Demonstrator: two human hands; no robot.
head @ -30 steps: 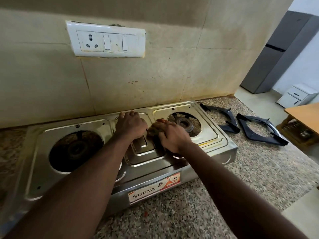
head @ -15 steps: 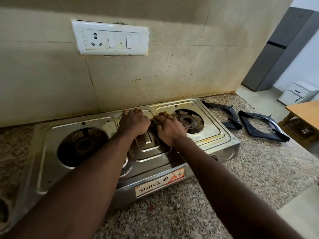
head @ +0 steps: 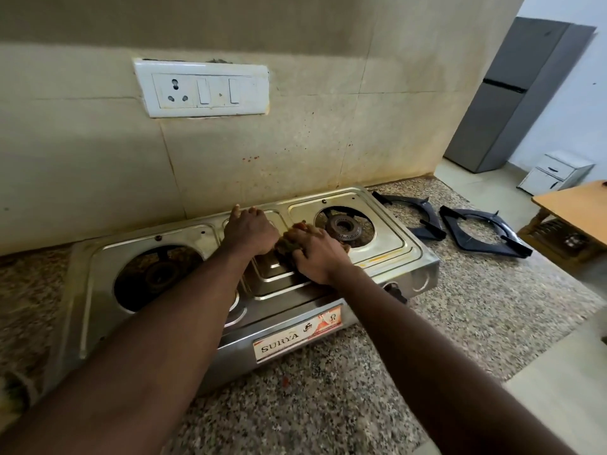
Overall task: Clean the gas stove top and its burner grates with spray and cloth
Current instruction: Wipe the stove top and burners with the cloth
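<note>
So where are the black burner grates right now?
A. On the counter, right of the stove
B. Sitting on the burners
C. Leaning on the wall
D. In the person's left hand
A: both burner grates lie flat on the speckled counter to the right of the stove, and the right burner is bare.

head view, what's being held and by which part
The right hand grips a crumpled brown cloth by its bunched top; the left hand only rests on the steel stove.
</note>
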